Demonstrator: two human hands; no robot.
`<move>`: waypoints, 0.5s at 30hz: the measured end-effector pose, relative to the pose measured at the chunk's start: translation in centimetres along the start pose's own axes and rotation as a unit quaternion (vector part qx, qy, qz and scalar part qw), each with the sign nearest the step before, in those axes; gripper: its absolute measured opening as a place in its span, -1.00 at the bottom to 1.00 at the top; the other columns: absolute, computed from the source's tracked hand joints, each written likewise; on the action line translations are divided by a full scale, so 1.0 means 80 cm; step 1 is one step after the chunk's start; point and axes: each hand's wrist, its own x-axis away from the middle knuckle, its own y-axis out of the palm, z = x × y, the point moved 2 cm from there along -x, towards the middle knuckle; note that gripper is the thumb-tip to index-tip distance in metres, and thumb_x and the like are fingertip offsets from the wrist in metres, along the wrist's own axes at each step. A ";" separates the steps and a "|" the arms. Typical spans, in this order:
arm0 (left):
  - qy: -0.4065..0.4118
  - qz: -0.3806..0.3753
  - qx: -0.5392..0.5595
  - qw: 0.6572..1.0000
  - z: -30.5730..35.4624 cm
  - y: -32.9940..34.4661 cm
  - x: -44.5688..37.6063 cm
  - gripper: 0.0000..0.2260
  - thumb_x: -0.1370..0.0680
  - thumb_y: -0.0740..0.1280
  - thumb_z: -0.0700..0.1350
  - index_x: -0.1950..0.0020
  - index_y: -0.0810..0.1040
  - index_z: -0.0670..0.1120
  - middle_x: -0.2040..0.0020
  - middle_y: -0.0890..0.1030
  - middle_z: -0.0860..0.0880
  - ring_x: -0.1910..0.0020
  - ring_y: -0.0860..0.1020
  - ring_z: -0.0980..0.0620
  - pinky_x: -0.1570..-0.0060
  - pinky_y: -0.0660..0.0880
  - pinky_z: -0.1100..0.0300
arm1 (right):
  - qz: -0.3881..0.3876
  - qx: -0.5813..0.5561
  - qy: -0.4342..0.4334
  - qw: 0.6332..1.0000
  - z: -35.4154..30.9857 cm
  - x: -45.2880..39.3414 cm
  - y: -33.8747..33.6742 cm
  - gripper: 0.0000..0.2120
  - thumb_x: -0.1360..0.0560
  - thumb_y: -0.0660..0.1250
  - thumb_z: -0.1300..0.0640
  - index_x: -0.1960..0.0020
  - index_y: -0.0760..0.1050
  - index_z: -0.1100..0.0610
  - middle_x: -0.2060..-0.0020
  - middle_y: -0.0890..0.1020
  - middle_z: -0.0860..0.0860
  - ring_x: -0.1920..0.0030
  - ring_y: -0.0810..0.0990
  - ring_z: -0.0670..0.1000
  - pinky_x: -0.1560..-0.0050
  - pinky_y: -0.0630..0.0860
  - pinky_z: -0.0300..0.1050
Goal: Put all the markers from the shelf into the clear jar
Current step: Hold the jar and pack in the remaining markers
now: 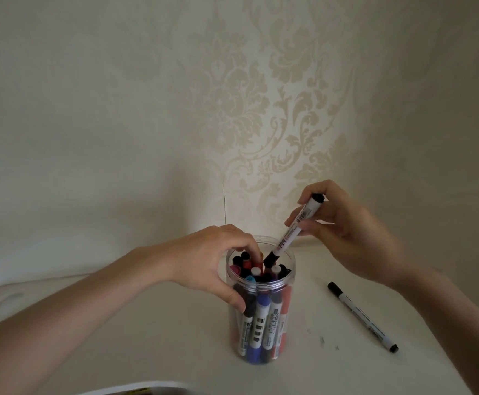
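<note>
Shelf (332,374) top, pale, carries everything we work on; patterned wall behind. Clear jar (261,317) stands upright at centre, w/ many markers packed upright inside, caps at the rim. Our left hand (212,263) wraps the jar's near-left side, thumb down the wall, fingertips curled over the rim among the caps, so it's gripping the jar. Our right hand (346,229) pinches a black-capped marker (292,229) by its upper barrel. Marker's long axis tilts: top end up-right, lower capped end down-left, just at the jar mouth, approx touching the caps. One thin marker (362,316) lies flat on the shelf, right of the jar, apart from it; axis runs far-left to near-right. Right hand is nearer it, we reckon it goes next.
</note>
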 end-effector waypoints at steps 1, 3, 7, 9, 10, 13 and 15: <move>0.000 0.002 0.005 1.000 -0.001 0.000 0.000 -0.45 -0.22 0.65 0.17 -0.15 0.56 0.17 -0.07 0.54 0.32 -0.20 0.43 0.31 -0.20 0.37 0.40 | 0.009 -0.018 0.017 1.000 0.005 0.000 0.000 -0.76 -0.55 0.28 0.24 -0.08 0.34 -0.06 0.08 0.69 -0.06 -0.03 0.68 -0.01 -0.02 0.63 -0.11; -0.001 0.005 0.016 1.000 -0.001 0.000 -0.002 -0.46 -0.20 0.66 0.16 -0.12 0.59 0.17 -0.04 0.54 0.36 -0.19 0.45 0.32 -0.17 0.34 0.45 | 0.012 -0.038 0.051 0.998 0.010 -0.003 0.003 -0.76 -0.55 0.28 0.25 -0.05 0.34 -0.07 0.10 0.70 -0.03 -0.01 0.69 0.00 -0.02 0.64 -0.04; 0.000 0.006 0.021 1.000 -0.002 -0.001 -0.003 -0.46 -0.18 0.66 0.18 -0.10 0.61 0.17 -0.05 0.55 0.33 -0.19 0.48 0.29 -0.21 0.39 0.37 | -0.053 0.097 0.051 0.993 0.001 -0.020 0.020 -0.80 -0.55 0.27 0.09 -0.10 0.30 -0.12 0.11 0.67 -0.07 0.06 0.66 -0.15 0.05 0.65 -0.14; 0.000 0.010 0.023 1.000 -0.002 -0.001 -0.001 -0.46 -0.18 0.66 0.18 -0.11 0.61 0.19 -0.07 0.55 0.32 -0.20 0.48 0.29 -0.22 0.39 0.36 | -0.081 0.174 0.060 0.980 -0.002 -0.027 0.037 -0.79 -0.55 0.28 0.03 -0.13 0.31 -0.12 0.10 0.67 -0.05 0.13 0.66 -0.10 0.10 0.65 -0.13; -0.001 0.013 0.026 1.000 -0.002 -0.001 -0.001 -0.46 -0.19 0.66 0.18 -0.11 0.61 0.19 -0.09 0.56 0.31 -0.22 0.48 0.29 -0.23 0.39 0.36 | -0.087 0.201 0.060 0.974 -0.002 -0.029 0.046 -0.77 -0.55 0.29 0.01 -0.16 0.33 -0.11 0.06 0.67 -0.05 0.13 0.65 -0.09 0.12 0.63 -0.16; 0.003 0.022 0.033 0.999 -0.002 0.000 0.001 -0.46 -0.19 0.65 0.18 -0.12 0.62 0.18 -0.13 0.59 0.24 -0.24 0.47 0.28 -0.25 0.38 0.37 | -0.058 0.254 0.032 0.965 -0.009 -0.031 0.056 -0.73 -0.59 0.17 -0.07 -0.27 0.42 -0.11 -0.03 0.56 -0.10 0.03 0.51 -0.15 0.09 0.42 -0.34; 0.003 0.024 0.043 0.999 -0.004 0.002 0.002 -0.48 -0.20 0.66 0.16 -0.11 0.64 0.15 -0.14 0.61 0.22 -0.26 0.47 0.25 -0.27 0.38 0.36 | -0.036 0.285 0.025 0.958 -0.013 -0.033 0.049 -0.73 -0.60 0.16 -0.04 -0.22 0.53 -0.07 0.01 0.52 -0.09 0.04 0.49 -0.13 0.04 0.38 -0.32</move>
